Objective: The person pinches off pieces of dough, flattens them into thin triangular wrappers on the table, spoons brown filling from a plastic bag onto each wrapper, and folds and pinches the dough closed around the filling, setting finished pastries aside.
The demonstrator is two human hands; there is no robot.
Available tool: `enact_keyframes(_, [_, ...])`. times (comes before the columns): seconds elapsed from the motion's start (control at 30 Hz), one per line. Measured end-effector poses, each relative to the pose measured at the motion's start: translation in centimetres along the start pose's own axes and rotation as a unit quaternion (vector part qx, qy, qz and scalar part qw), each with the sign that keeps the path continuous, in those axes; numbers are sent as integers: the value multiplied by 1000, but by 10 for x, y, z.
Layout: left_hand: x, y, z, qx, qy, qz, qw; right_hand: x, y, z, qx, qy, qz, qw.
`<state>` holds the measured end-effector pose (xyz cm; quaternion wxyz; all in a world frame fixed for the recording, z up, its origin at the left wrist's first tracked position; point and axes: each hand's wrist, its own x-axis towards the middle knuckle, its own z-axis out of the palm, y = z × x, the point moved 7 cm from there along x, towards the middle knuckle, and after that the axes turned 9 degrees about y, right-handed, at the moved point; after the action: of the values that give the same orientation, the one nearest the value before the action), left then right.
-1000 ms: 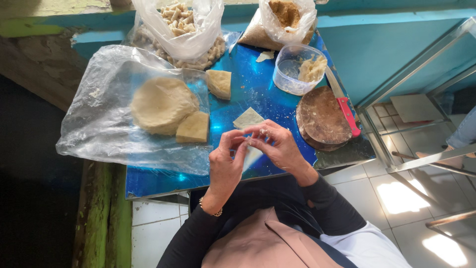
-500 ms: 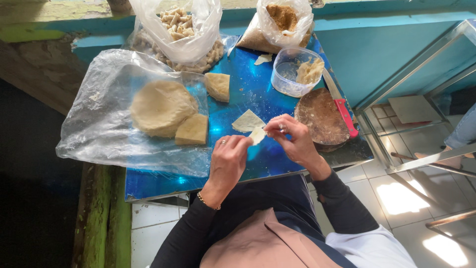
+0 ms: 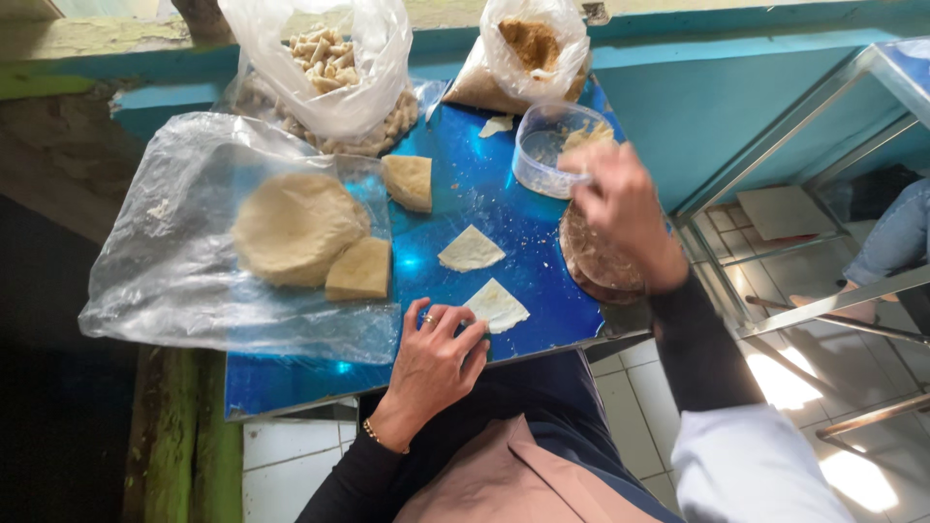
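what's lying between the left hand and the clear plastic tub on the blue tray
In the head view, two triangular dough sheets: one touching the left hand, the other farther up the blue tray toward the clear plastic tub. The right hand reaches at the tub.

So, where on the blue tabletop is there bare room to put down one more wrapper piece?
Bare blue tabletop lies along the near edge, below the plastic sheet and beside the left hand. A smaller patch lies between the dough wedge and the clear tub. The right side, under the right hand, is crowded.

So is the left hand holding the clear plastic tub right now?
No, the left hand rests by a triangular wrapper; the right hand reaches the tub.
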<state>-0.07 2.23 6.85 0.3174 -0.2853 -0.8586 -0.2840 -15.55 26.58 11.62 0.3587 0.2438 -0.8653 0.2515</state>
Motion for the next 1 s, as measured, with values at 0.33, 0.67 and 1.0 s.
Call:
enact_keyframes(0.33, [4,-1,-8,-64,-1,-33,997,153,151,162,-220,-270,35,937])
enact_keyframes(0.67, [-6,-5,3,-102,-18,-42,994,72,106,62,-288,-324,-47,900])
enact_keyframes(1.0, [-2,-2,0,-78,-5,-40,996,10,54,21,-334,-223,-160,902])
